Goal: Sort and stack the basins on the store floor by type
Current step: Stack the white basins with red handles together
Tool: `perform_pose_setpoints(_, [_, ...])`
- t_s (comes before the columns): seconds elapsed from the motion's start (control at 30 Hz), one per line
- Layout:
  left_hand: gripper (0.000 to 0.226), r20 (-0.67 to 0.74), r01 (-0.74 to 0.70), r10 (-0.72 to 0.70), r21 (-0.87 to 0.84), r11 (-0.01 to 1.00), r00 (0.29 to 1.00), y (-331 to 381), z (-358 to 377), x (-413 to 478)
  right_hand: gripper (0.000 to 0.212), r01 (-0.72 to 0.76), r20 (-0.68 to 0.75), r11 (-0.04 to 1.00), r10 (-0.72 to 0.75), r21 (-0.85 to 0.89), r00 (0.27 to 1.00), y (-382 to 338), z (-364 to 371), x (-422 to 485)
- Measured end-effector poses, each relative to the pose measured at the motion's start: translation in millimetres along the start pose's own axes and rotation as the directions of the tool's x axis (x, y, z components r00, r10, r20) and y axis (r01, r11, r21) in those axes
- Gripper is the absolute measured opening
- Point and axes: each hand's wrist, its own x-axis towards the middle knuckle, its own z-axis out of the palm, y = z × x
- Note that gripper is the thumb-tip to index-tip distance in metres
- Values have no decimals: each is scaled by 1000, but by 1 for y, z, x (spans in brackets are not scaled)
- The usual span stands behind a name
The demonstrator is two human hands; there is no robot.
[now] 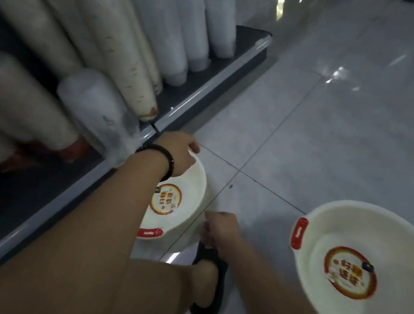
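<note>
Since the left hand (178, 154) grips the far rim of the left basin (194, 181), fingers curled over the edge close to the shelf (205, 89), the coming move turns on one relation: the right basin (355, 308) lies to the right and nearer the person, well apart across the floor (340, 123), open side up; judged next step: carry the left basin rightward and nest it in the right one, or set it apart, according to type; right hand (219, 230) hangs between the two basins, just beside the left basin's right wall, fingers curled; cannot tell whether it pinches that wall or holds nothing; it is the hand nearer the right basin; both basins are round, no long axis, so orientation shows only in the red rim tabs; left basin's tab (149, 233) faces the person, right basin's tab (300, 232) faces left; material: smooth white plastic, rolled rim, sloped walls, round red-and-yellow label on each bottom; right basin looks larger, but the lens is wide and it sits closer, so same type not confirmed; shelf carries long nested stacks (106, 34) of white ware in clear film, leaning; floor is glossy grey tile, probably slick under plastic; black sandal (205, 304) near the left basin; black bracelet (165, 161) on the left wrist.
</note>
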Motion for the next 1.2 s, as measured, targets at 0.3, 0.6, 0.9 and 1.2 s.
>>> perform_pose_setpoints(0.3, [31,123,120,-112,-67,990,986,-63,-7,10,52,-115,-219,993,104,-39,970,0,86,75])
perform_pose_setpoints(0.6, [49,36,237,-240,71,969,970,-59,-13,34,12,-59,-200,998,58,4,978,-33,106,82])
perform_pose_setpoints(0.9, [50,77,328,-324,-51,943,943,-30,0,7,28,177,-328,963,-237,-202,914,-133,-28,-26])
perform_pose_setpoints(1.2, [71,301,440,-331,-724,531,894,99,29,-36,29,489,-555,855,-325,173,765,-144,-151,-138])
